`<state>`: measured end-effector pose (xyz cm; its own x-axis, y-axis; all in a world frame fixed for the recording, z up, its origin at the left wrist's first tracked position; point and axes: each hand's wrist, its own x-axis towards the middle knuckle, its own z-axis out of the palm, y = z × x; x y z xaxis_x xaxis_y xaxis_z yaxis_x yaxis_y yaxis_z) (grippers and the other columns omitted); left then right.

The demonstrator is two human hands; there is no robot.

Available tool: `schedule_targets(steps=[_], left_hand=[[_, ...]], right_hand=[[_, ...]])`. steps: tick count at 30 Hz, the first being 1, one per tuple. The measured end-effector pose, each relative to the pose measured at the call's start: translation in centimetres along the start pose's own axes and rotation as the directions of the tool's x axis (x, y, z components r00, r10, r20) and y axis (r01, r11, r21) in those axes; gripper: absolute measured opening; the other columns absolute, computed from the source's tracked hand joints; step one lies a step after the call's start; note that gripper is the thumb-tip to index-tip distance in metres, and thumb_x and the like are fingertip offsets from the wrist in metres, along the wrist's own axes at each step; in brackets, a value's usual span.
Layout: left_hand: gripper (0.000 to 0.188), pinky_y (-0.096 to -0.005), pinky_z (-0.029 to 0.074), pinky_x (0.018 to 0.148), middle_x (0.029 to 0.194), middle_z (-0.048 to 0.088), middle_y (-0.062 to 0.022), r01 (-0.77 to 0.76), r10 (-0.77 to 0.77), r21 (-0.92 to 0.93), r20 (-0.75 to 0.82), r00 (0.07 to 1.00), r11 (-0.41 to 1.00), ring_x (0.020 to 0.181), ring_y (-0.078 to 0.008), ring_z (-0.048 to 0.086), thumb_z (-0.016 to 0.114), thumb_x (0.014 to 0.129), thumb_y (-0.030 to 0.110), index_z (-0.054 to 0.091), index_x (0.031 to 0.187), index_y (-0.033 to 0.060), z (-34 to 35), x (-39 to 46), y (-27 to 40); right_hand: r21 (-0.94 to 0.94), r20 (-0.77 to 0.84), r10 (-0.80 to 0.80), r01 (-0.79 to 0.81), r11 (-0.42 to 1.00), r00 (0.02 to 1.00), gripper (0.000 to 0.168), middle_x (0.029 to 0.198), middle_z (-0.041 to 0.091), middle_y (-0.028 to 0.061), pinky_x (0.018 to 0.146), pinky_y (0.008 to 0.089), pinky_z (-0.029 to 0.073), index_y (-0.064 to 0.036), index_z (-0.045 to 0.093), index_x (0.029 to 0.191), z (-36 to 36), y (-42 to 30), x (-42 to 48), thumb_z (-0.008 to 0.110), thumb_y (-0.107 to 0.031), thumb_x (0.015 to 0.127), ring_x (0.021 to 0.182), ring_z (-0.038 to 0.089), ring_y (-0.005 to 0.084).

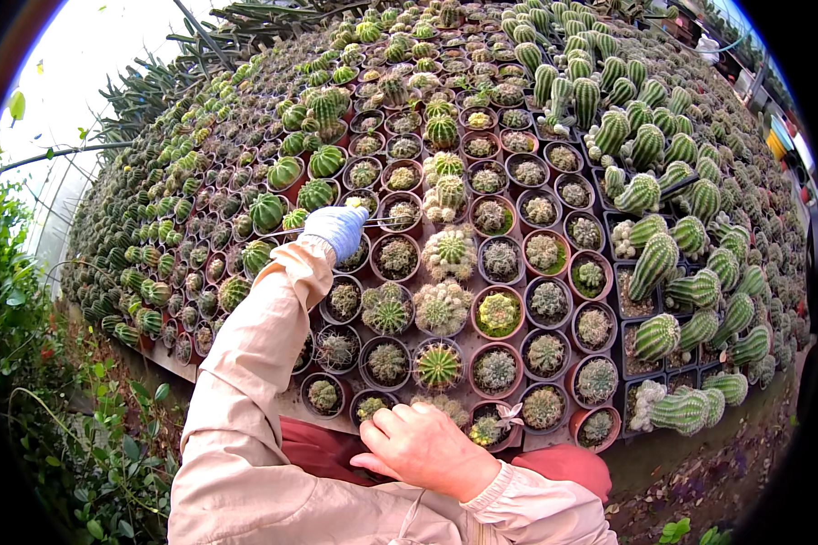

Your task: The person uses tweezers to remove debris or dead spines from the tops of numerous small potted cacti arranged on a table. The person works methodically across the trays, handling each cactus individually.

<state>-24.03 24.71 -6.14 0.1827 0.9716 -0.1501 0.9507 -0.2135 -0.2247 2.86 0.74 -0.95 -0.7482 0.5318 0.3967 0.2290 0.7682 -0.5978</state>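
Observation:
My left hand (pixel 337 230), in a pale blue glove, is stretched out over the potted cacti. It grips a pair of long metal tweezers (pixel 383 222) whose tips point right, over a small cactus in a round pot (pixel 402 212). I cannot tell whether the tips touch that cactus. Close to my body, my bare right hand (pixel 428 446) is bent, its fingers curled and nothing seen in them; the palm is hidden. Just beyond its knuckles sits a pale spiny cactus (pixel 443 407), partly covered. A potted cactus (pixel 489 430) with a pinkish dried flower stands to its right.
Rows of small potted cacti (pixel 388 310) cover the bench around both hands. Taller ribbed cacti (pixel 654 266) lean in black square-celled trays at right. The bench's front edge (pixel 341 424) runs close to my knees. Leafy green plants (pixel 109 449) grow at left.

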Motion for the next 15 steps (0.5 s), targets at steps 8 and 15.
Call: schedule_targets(steps=[8,15], left_hand=[[0.011,-0.0445,0.055,0.066,0.083,0.070,-0.0167,0.000,0.000,-0.016,0.021,1.000,1.000,0.076,-0.0373,0.068,0.059,0.087,0.014,0.067,0.092,0.0072,0.7,0.7,1.0],[0.011,-0.0329,0.050,0.058,0.072,0.065,-0.0068,0.179,-0.119,-0.518,0.147,0.982,0.836,0.060,-0.0183,0.061,0.062,0.091,0.009,0.070,0.094,0.0028,8.5,1.5,-2.7]], right_hand=[[0.003,0.014,0.012,-0.012,1.000,1.000,0.034,0.077,0.053,0.0037,0.063,0.0323,0.047,-0.008,0.060,0.086,0.0,0.2,0.1,0.071,-0.040,0.085,0.071,0.057,0.0198],[0.021,0.028,-0.020,0.019,1.000,0.999,0.034,0.077,0.052,0.0041,0.063,0.0326,0.047,-0.007,0.060,0.087,0.2,-0.1,0.4,0.070,-0.040,0.086,0.071,0.057,0.0202]])
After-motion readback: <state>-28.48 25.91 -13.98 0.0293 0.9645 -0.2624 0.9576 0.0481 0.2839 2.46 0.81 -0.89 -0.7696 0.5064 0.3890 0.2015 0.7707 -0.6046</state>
